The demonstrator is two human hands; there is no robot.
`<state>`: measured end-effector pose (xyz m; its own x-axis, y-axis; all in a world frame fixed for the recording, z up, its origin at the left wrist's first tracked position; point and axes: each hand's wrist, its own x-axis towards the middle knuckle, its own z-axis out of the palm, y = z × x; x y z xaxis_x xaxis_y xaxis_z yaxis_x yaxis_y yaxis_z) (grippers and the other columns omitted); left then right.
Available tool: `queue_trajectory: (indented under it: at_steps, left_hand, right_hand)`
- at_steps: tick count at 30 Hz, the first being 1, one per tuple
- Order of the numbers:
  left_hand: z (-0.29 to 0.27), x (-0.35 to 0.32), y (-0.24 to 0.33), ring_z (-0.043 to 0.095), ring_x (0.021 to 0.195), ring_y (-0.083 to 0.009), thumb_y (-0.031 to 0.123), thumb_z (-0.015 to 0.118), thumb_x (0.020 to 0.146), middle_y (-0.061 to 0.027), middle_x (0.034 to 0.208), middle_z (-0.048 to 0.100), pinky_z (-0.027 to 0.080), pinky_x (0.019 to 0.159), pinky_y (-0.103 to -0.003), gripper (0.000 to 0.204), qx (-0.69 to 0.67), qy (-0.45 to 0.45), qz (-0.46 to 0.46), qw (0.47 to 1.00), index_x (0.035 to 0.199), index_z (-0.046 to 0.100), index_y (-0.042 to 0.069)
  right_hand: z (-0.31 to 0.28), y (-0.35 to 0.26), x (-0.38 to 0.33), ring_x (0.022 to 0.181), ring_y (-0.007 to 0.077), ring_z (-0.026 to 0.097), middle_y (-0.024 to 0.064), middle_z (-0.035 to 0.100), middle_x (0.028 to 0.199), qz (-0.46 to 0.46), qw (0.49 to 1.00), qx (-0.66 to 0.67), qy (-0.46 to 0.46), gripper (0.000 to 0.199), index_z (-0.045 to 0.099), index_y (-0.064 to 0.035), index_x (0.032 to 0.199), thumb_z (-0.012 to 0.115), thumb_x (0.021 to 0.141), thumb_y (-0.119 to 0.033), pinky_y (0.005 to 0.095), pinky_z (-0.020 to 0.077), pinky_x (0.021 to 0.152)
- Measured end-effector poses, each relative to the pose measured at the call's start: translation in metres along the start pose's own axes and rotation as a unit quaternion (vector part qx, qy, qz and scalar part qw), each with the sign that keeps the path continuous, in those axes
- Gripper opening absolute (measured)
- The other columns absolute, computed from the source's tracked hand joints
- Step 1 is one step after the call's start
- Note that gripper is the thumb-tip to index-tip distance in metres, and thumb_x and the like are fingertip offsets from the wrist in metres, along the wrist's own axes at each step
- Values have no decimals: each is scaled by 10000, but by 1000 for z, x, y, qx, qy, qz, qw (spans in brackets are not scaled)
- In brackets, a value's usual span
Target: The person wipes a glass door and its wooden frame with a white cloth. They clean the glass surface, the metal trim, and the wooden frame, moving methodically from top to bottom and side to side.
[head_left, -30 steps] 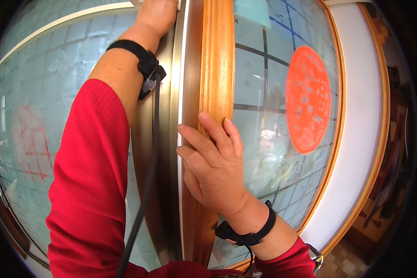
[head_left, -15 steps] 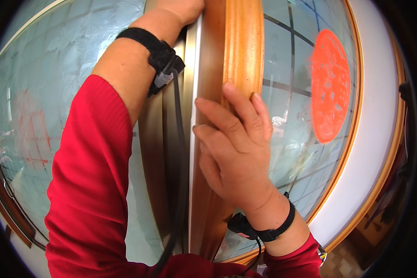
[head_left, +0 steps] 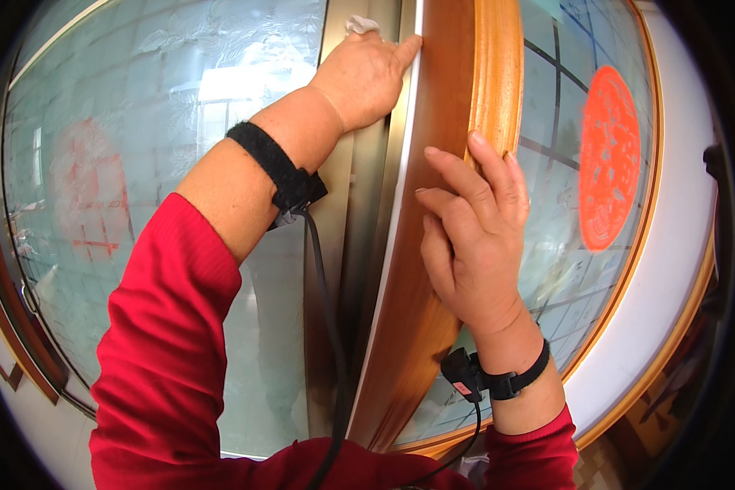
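High in the view, my left hand [head_left: 359, 80] presses against the metal door frame [head_left: 335, 188]. A crumpled white tissue [head_left: 363, 24] pokes out past its fingers, and one finger reaches to the white edge strip [head_left: 398, 188]. Most of those fingers are hidden behind the back of the hand. My right hand [head_left: 482, 245] is open, fingers apart, against the wooden door panel [head_left: 445, 106]; its fingertips lie by the raised trim [head_left: 496, 73]. Nothing shows in its grasp.
A frosted glass pane [head_left: 180, 122] with a faint red print fills the left. At the right, a glass pane [head_left: 547, 188] carries a red oval decoration [head_left: 609, 159]. A black cable [head_left: 327, 302] hangs from my left wrist strap.
In view, the door frame and both hands have shifted right. My left hand, mostly cut off before, now shows lower with the white tissue. The right hand stays at the wooden panel.
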<state>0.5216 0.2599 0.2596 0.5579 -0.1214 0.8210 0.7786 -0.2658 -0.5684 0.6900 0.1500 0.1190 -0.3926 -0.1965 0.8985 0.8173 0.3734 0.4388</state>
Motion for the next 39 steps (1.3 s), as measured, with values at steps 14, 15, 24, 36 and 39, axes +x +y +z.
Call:
queue_trajectory:
  at_steps: [14, 15, 24, 36, 39]
  left_hand:
    - [21, -7, -14, 601, 1116, -358, 169, 491, 935, -210, 1157, 667, 365, 1092, -518, 479, 73, 204, 34, 976, 1390, 515, 22]
    - [21, -9, -12, 584, 1152, -352, 175, 502, 932, -199, 1174, 661, 347, 1112, -521, 448, 75, 190, 24, 979, 1355, 546, 35]
    - [-2, -20, -1, 598, 1142, -341, 158, 455, 929, -163, 1033, 684, 358, 1124, -514, 242, 32, -27, 16, 999, 952, 671, 51]
    - [-1, -97, 53, 622, 895, -196, 114, 592, 801, -10, 809, 658, 338, 1116, -414, 77, 25, -69, 94, 993, 793, 664, 138]
    - [-5, -134, 76, 620, 886, -192, 146, 597, 807, -6, 799, 650, 332, 1116, -401, 80, -39, -95, 100, 990, 796, 676, 141]
  right_hand:
    - [1, -1, 1, 1335, 306, 491, 50, 656, 1249, 2, 1000, -15, -7, 115, 672, -61, 894, 645, 792, -17, 521, 302, 1139]
    - [0, -1, 1, 1337, 308, 489, 51, 655, 1251, 3, 1000, -12, -9, 114, 672, -59, 895, 646, 792, -18, 521, 302, 1138]
    - [1, -1, 0, 1339, 317, 484, 49, 653, 1251, 3, 1000, -16, -9, 113, 672, -63, 903, 643, 801, -24, 531, 293, 1140]
    - [1, -2, -3, 1358, 326, 462, 36, 627, 1293, 8, 1000, -18, -24, 160, 665, -80, 944, 624, 802, -20, 535, 276, 1149]
    - [0, -3, -3, 1364, 333, 450, 45, 618, 1306, 5, 999, -17, -29, 180, 664, -82, 957, 618, 798, -12, 538, 270, 1152]
